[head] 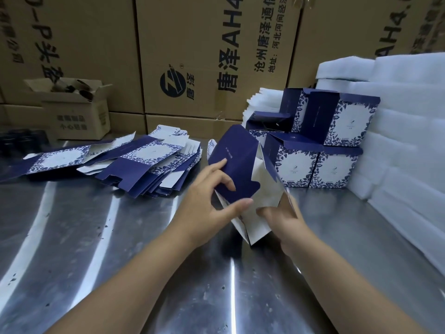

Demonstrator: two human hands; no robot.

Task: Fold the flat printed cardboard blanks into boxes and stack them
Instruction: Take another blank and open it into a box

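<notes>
Centrally: half-folded box blank point(237, 162), navy outside, white inside, held at mid-frame. One navy panel with a rounded tuck flap faces the camera, and the white interior opens toward the lower right. Whether its lowest corner touches the tabletop point(115, 261) cannot be told.

Left hand point(204, 206): clamped on the blank, fingers spread over the navy panel and thumb pressed against the flap's lower edge.

Right hand point(289, 222): just right of the left, fingers curled into the white interior and gripping the lower wall. The two hands are close together on the same blank.

Flat blanks point(149, 165): loose, fanned pile at left of centre on the tabletop, blue floral borders round white panels, with a few lying apart toward the left edge.

Folded boxes point(313, 150): same print, stacked in two tiers at right of centre behind the held blank, lids standing open.

Foam sheets point(399, 145): white, piled high along the right edge, with more standing behind the boxes.

Brown cartons point(192, 56): a wall of them across the upper frame, with black Chinese print.

Small open carton point(77, 112): upper left, flaps raised, with dark items inside that cannot be made out.

Tabletop: brushed metal, reflective, speckled with dark marks.
</notes>
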